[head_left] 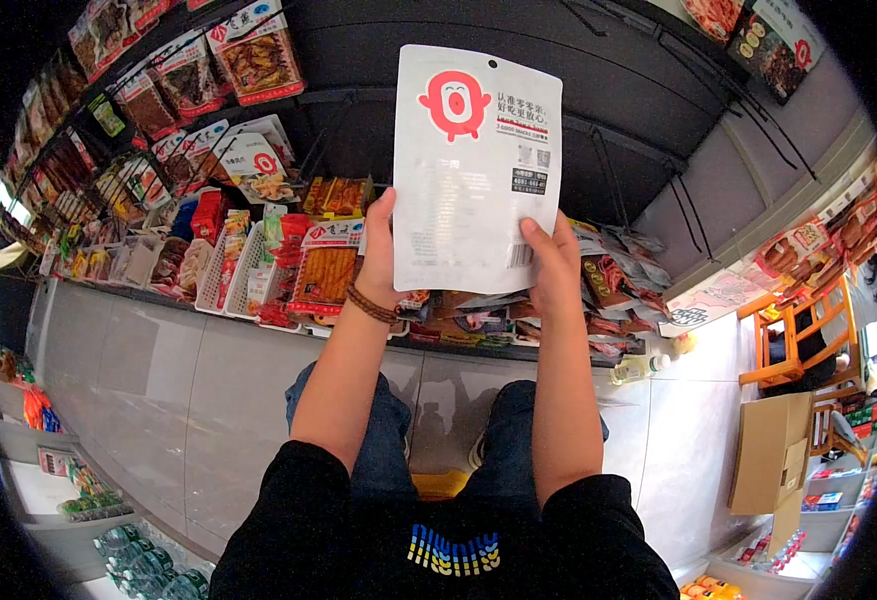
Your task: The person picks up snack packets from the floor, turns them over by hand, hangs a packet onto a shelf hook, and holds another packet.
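Observation:
A white snack pouch (458, 200) with a red cartoon figure, small print and a barcode is held upright in front of me, its printed face toward me. My left hand (380, 255) grips its left edge, the fingers mostly behind it. On the lower right side, my right hand (555, 262) holds the pouch with the thumb on the front near the barcode. A brown beaded bracelet (370, 305) circles my left wrist. Behind the pouch is a black display rack (358, 130) with bare metal hooks.
Hanging snack packets (254, 55) fill the rack's upper left. White baskets (248, 265) of packaged food stand on the low shelf, with piled packets (618, 280) to the right. A bottle (640, 368) lies on the tiled floor near a cardboard box (770, 455) and wooden chair (803, 335).

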Action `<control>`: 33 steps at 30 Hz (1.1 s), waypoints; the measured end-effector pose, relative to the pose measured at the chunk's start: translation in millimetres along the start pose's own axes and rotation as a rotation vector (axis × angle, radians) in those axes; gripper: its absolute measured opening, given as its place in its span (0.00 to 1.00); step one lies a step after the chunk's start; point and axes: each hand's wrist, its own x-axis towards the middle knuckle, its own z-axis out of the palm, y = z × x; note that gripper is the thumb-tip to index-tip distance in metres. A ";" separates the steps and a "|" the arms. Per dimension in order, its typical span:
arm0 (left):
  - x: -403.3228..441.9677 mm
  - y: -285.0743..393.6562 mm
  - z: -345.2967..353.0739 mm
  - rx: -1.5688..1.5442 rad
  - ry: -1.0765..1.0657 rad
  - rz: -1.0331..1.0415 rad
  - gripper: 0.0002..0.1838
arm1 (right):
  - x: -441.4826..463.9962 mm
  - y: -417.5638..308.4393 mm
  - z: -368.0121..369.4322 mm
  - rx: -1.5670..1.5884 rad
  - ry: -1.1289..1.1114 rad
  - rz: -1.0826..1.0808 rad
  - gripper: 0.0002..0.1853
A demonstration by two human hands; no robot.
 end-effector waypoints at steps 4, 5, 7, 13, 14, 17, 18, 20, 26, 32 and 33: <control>3.3 -0.4 -3.3 0.132 0.048 0.070 0.29 | -0.2 -2.1 -1.6 -0.016 0.027 -0.011 0.20; 5.6 -1.1 -5.8 0.197 0.078 0.155 0.26 | 0.0 -2.6 -2.6 -0.033 0.016 -0.027 0.19; 7.8 -0.9 -10.0 0.262 0.107 0.240 0.24 | 0.5 -2.5 -4.1 -0.051 0.005 -0.044 0.18; 3.3 4.1 -2.1 0.512 0.101 0.402 0.11 | 0.3 -2.7 -4.7 -0.052 0.004 -0.075 0.17; 1.2 4.1 5.3 0.512 0.150 0.384 0.10 | 0.4 -2.8 -5.2 -0.062 0.006 -0.066 0.18; 0.5 4.1 4.6 0.514 0.194 0.359 0.11 | 0.4 -3.0 -5.9 -0.060 -0.001 -0.056 0.18; 0.8 3.8 2.2 0.517 0.189 0.353 0.11 | 0.4 -3.1 -5.8 -0.048 -0.010 -0.056 0.18; 1.1 3.3 0.6 0.518 0.193 0.363 0.12 | 0.5 -3.4 -4.6 -0.033 -0.002 -0.055 0.18; -1.4 5.1 5.2 0.540 0.196 0.390 0.12 | 0.3 -3.6 -4.0 -0.002 0.011 -0.010 0.18; -4.0 8.6 14.6 0.531 0.224 0.368 0.12 | 1.3 -1.1 -4.2 -0.021 0.020 0.017 0.18; -4.1 8.7 15.2 0.528 0.234 0.346 0.12 | 1.1 -1.2 -3.7 -0.036 0.035 0.034 0.17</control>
